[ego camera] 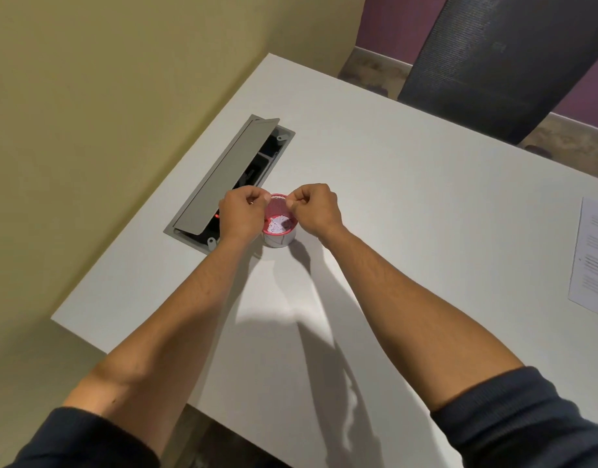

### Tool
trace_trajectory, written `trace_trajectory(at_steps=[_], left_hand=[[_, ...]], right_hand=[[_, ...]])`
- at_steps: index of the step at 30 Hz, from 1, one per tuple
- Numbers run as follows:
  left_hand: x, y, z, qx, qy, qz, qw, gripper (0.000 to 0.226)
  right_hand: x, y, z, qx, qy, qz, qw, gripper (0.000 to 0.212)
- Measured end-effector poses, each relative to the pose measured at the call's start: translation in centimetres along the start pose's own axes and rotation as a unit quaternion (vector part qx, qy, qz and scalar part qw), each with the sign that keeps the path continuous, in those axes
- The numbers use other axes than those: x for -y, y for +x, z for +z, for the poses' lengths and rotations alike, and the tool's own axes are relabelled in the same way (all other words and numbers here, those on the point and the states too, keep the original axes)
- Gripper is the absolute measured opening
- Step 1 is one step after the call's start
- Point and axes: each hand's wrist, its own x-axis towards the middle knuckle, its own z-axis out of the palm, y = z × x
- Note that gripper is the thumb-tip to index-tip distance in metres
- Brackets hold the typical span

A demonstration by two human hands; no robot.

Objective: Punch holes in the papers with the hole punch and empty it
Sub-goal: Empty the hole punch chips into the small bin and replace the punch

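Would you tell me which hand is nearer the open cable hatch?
The left hand: it overlaps the cable hatch, while the right hand is beyond the cup.

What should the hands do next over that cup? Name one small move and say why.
Probably part the pinched fingers and let whatever they hold drop into the red-rimmed cup. Both the left hand and right hand are closed in pinches right above its rim, and white paper dots already lie inside.

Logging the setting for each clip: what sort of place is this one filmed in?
Most likely an office or meeting room. A white desk has a built-in cable box with its flap raised, a dark mesh office chair stands at the far side, and printed papers lie at the right edge.
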Motion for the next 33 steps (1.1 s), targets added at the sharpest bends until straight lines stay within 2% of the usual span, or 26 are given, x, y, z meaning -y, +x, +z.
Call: trace_trajectory(at_steps=[5,9,13,17,22,26,29,33], left_hand=[[0.3,-0.4,0.5,0.015,0.018,0.015,1.0,0.016],[0.4,-1.1,0.7,0.006,0.0,0.021,1.0,0.014],[0.2,-3.0,1.4,0.008,-0.014,0.021,1.0,0.012],[0.2,-5.7,3.1,0.043,-0.034,0.011,0.998,0.01],[0.2,-9.3,6.3,0.135,-0.038,-0.008,0.99,0.01],[0.3,-12.0,9.2,0.217,0.008,-0.02,0.976,0.012],[0.4,-14.0,11.3,0.251,0.016,-0.039,0.967,0.013],[0.7,-16.0,13.7,0.281,0.026,-0.089,0.955,0.015]], right_hand=[[-0.9,-0.6,0.1,0.001,-0.026,-0.042,0.999,0.026],[-1.9,-1.6,-0.6,0.002,0.01,-0.039,0.999,0.023],[-4.2,-3.6,-1.9,-0.034,0.075,-0.014,0.996,0.021],[-8.0,-6.1,-3.5,-0.086,0.1,0.017,0.991,0.019],[-12.7,-9.6,-6.2,-0.145,0.103,0.067,0.982,0.018],[-16.2,-12.5,-8.5,-0.187,0.085,0.108,0.973,0.019],[-19.2,-14.7,-9.5,-0.217,0.054,0.138,0.965,0.025],[-24.2,-17.3,-10.0,-0.182,-0.108,0.157,0.965,0.04]])
